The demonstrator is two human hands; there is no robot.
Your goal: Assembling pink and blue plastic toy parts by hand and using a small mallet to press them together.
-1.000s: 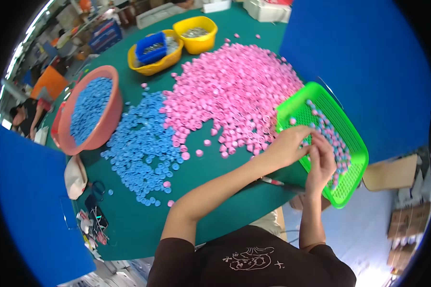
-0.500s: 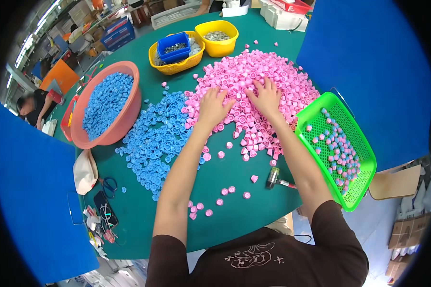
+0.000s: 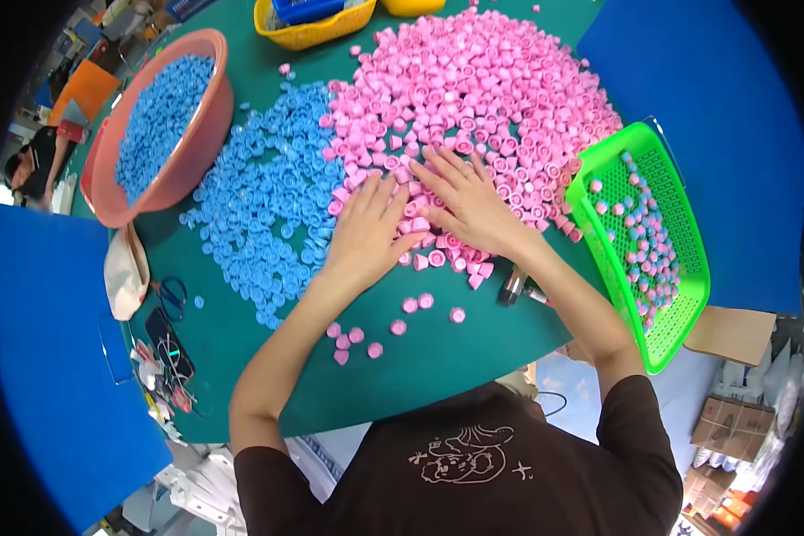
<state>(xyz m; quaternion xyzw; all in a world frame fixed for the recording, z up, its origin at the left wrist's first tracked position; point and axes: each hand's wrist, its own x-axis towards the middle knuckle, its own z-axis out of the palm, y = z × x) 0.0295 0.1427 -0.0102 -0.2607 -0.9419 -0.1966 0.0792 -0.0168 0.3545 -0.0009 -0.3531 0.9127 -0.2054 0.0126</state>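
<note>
My left hand [image 3: 366, 230] lies flat with its fingers stretched out over pink pieces at the near edge of a wide pile of small pink cup-shaped pieces [image 3: 482, 80]. Beside it, my right hand [image 3: 469, 207] is spread over the same pieces, fingers apart and pointing away from me. Neither hand grips anything. Several pink pieces sit between the two hands. To the left of my left hand spreads a layer of small blue round caps [image 3: 263, 210]. A hammer [image 3: 512, 286] lies near my right forearm, which partly hides its handle.
A pink basin [image 3: 213, 134] of blue caps stands at left. At right is a green basket [image 3: 676, 326] with joined pink-and-blue pieces. Scissors [image 3: 171, 299], a phone [image 3: 168, 346] and a cloth bag [image 3: 127, 272] lie at left. A yellow basket [image 3: 330, 31] stands at the back.
Both hands have drawn back toward me and closer together, with pink pieces gathered near them. Green tabletop now shows in gaps within the pile. The whole view has shifted.
</note>
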